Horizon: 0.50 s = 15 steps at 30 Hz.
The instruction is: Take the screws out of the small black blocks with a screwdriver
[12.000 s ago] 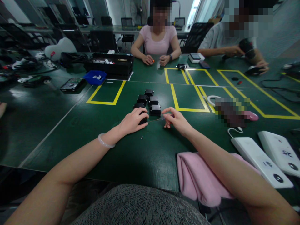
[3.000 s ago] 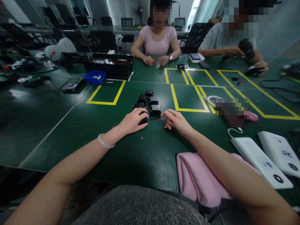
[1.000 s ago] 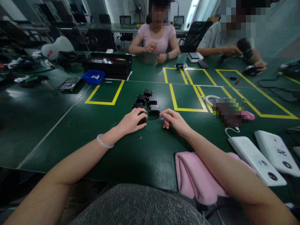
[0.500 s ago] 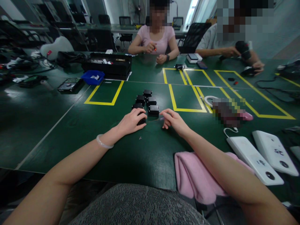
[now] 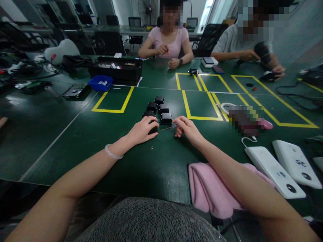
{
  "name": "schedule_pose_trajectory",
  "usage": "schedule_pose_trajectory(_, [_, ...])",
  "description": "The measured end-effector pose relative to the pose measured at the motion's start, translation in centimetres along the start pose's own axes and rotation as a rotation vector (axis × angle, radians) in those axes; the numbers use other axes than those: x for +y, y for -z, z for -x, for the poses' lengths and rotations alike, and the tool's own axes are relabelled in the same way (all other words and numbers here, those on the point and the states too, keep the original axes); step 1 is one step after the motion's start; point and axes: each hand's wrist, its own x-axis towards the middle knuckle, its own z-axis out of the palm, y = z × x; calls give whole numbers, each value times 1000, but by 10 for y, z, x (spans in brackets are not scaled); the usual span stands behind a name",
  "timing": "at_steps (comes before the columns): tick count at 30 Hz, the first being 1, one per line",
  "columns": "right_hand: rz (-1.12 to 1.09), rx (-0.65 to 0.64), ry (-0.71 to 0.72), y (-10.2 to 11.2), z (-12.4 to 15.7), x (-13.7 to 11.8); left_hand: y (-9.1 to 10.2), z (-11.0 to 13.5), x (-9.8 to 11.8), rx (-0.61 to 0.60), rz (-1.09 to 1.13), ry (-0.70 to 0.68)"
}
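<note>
Left hand (image 5: 142, 131) is curled over a small black box (image 5: 148, 114) and grips it from above, fingers wrapped round its near side, box flat on the green surface (image 5: 75, 134). Right hand (image 5: 188, 129) is closed in a pinch on a thin tool (image 5: 168, 128), thumb and forefinger on the handle end. The shaft lies nearly level and its tip points at the box under the left fingers; can't tell if the tip touches. Four more black boxes (image 5: 163, 108) sit in a tight cluster just behind the held one, touching or nearly touching each other. A tiny screw (image 5: 151, 148) lies loose on the surface just in front of the left hand. White bracelet (image 5: 113, 153) on the left wrist. A folded pink cloth (image 5: 212, 191) sits under the right forearm at the near edge, with two white flat devices (image 5: 275, 171) beside it to the right. Far left are a blue tray (image 5: 101, 83) and a black crate (image 5: 118, 69). Two other people sit across, their hands well apart from these.
</note>
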Motion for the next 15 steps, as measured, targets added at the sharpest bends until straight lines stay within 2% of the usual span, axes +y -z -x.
schedule_pose_trajectory(15, [4,-24,-9,2,0,1,0,0,0,6,-15,-6])
